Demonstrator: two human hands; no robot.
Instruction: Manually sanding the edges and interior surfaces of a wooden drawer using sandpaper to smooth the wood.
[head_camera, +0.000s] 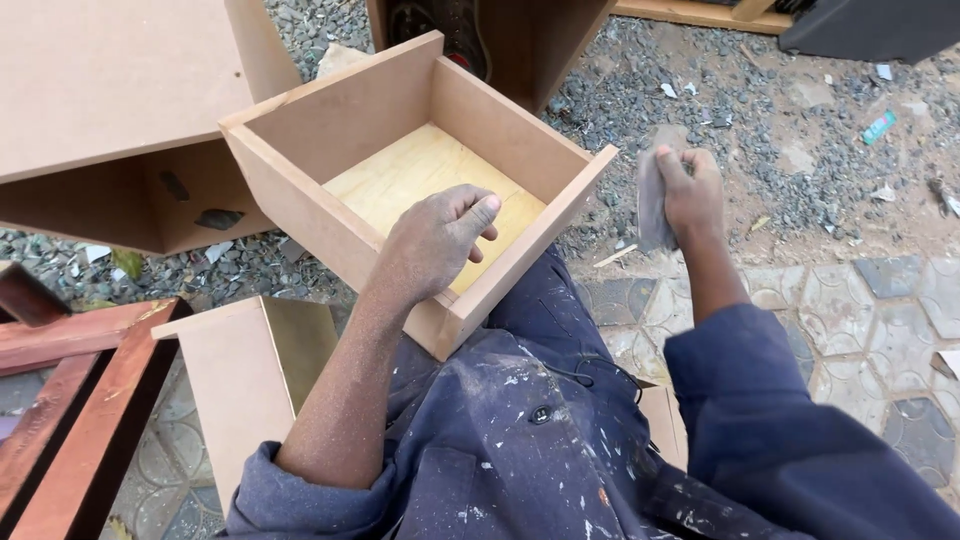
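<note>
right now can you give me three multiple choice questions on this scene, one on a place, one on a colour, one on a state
1. Where does the left hand rest?
A. on the near wall of the open wooden box
B. on the gravel
C. on the red-brown planks

2. What colour is the box's bottom panel?
A. dark blue
B. pale yellow
C. black

3. What state is the right hand in?
A. open and empty
B. flat on the paving
C. closed on a grey sanding sheet

Answers: 1 A, the hand lies over the box's near edge. 2 B, the bottom is lighter and yellower than the tan walls. 3 C, the fingers curl around the sheet.
</note>
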